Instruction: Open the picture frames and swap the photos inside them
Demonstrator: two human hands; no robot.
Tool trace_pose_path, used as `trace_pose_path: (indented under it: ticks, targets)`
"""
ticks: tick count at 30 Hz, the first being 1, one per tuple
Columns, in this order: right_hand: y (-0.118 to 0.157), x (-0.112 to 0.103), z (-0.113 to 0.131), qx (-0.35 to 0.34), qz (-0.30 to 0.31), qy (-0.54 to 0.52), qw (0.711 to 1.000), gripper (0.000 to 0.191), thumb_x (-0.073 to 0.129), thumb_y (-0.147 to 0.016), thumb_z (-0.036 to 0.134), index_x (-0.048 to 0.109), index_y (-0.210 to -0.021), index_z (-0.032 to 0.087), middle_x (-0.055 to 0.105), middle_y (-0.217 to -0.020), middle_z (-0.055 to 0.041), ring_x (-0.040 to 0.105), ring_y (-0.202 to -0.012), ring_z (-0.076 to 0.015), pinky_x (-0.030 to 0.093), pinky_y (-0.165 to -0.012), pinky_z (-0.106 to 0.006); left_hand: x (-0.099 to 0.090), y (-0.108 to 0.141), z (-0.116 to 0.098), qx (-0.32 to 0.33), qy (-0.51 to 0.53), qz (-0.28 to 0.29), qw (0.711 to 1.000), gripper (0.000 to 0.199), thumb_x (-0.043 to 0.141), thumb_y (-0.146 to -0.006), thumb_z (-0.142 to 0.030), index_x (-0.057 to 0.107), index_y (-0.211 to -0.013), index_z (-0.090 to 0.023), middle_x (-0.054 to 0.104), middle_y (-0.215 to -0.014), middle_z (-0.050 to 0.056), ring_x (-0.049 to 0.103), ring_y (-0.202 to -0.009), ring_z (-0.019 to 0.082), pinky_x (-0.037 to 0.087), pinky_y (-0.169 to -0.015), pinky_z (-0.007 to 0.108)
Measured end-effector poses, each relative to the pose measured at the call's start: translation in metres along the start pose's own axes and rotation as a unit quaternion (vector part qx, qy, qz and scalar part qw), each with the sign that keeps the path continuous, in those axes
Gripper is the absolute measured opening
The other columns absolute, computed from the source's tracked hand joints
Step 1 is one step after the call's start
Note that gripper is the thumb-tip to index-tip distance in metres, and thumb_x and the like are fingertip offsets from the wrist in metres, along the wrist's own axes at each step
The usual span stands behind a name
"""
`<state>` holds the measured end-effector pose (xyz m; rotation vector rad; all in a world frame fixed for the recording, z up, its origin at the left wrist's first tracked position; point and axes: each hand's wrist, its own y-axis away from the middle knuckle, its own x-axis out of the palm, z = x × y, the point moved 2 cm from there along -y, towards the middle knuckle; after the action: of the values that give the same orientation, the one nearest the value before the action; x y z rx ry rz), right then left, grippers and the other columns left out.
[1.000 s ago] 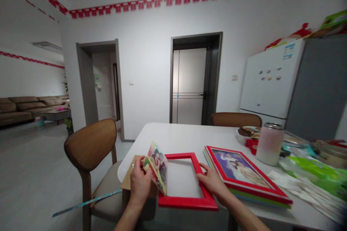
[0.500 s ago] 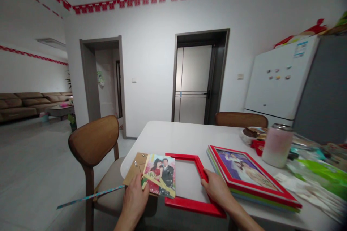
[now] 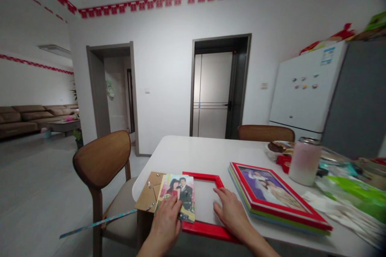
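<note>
My left hand point(image 3: 165, 219) lies with its fingers flat on the lower left of a photo point(image 3: 187, 190) of a couple, one in red and one in a dark suit. The photo overlaps the left part of an empty red picture frame point(image 3: 208, 229). Beneath the photo's left side is a brown backing board point(image 3: 147, 188) with metal clips. Over the right side of the frame rests my right hand point(image 3: 232, 213), its fingers apart and reaching into the opening. Whether its fingertips touch the table cannot be made out.
Right of the frame sits a stack of picture frames point(image 3: 274, 194), red on top. Beyond it are a pink-white bottle point(image 3: 305, 162), a green package point(image 3: 352, 192) and white tissues point(image 3: 334, 209). A thin patterned strip point(image 3: 98, 223) juts past the table's left edge towards a chair point(image 3: 102, 156).
My left hand has moved from the photo's left edge onto its face. My right hand has let go of the frame's right side and extended its fingers into the opening.
</note>
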<state>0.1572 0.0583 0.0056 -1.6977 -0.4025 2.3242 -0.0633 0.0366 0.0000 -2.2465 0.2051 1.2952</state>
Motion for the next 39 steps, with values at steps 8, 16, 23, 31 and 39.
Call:
trace_pose_path:
  ticks: [8, 16, 23, 31, 39]
  targets:
    - [0.005, -0.014, 0.032, -0.044, -0.037, -0.205, 0.977, 0.039, 0.041, -0.070, 0.024, 0.054, -0.106, 0.015, 0.055, -0.109, -0.0106, 0.047, -0.102, -0.0212, 0.036, -0.087, -0.035, -0.029, -0.014, 0.009, -0.069, 0.174, -0.223, 0.957, 0.034, 0.039, -0.076, -0.020, 0.054, -0.106, -0.021, 0.055, -0.112, 0.005, 0.047, -0.106, 0.021, 0.033, -0.094, 0.034]
    - [-0.001, 0.009, 0.064, 0.150, 0.127, -0.559, 0.806, 0.039, 0.029, -0.077, 0.035, 0.051, -0.101, 0.014, 0.063, -0.089, -0.0098, 0.061, -0.069, -0.0160, 0.046, -0.055, -0.026, -0.003, -0.030, -0.026, -0.212, 0.563, -0.306, 0.738, 0.041, 0.048, -0.071, -0.049, 0.056, -0.092, -0.014, 0.065, -0.085, 0.009, 0.060, -0.081, 0.022, 0.045, -0.075, 0.032]
    - [-0.017, -0.001, 0.013, 0.198, 0.024, -0.549, 0.811, 0.038, 0.031, -0.071, 0.022, 0.046, -0.104, 0.011, 0.065, -0.085, -0.0102, 0.062, -0.069, -0.0166, 0.047, -0.052, -0.024, 0.028, -0.025, -0.026, -0.231, 0.610, -0.191, 0.733, 0.044, 0.053, -0.069, -0.030, 0.044, -0.107, -0.011, 0.052, -0.113, 0.016, 0.051, -0.102, 0.021, 0.040, -0.085, 0.028]
    - [-0.034, 0.010, -0.015, 0.230, 0.065, -0.467, 0.851, 0.032, 0.042, -0.063, 0.014, 0.055, -0.092, 0.009, 0.065, -0.058, -0.0066, 0.062, -0.055, -0.0166, 0.046, -0.050, -0.023, 0.020, -0.016, -0.026, -0.191, 0.388, -0.094, 0.897, 0.040, 0.048, -0.067, -0.012, 0.047, -0.107, -0.011, 0.054, -0.112, 0.008, 0.047, -0.105, 0.016, 0.032, -0.092, 0.023]
    - [-0.043, 0.009, -0.016, 0.203, 0.071, -0.341, 0.915, 0.029, 0.037, -0.066, 0.015, 0.061, -0.082, 0.010, 0.068, -0.072, -0.0095, 0.063, -0.066, -0.0173, 0.044, -0.052, -0.021, 0.014, -0.010, -0.035, -0.138, 0.217, -0.052, 0.965, 0.046, 0.043, -0.066, -0.013, 0.045, -0.112, -0.008, 0.051, -0.115, 0.010, 0.045, -0.107, 0.016, 0.031, -0.093, 0.024]
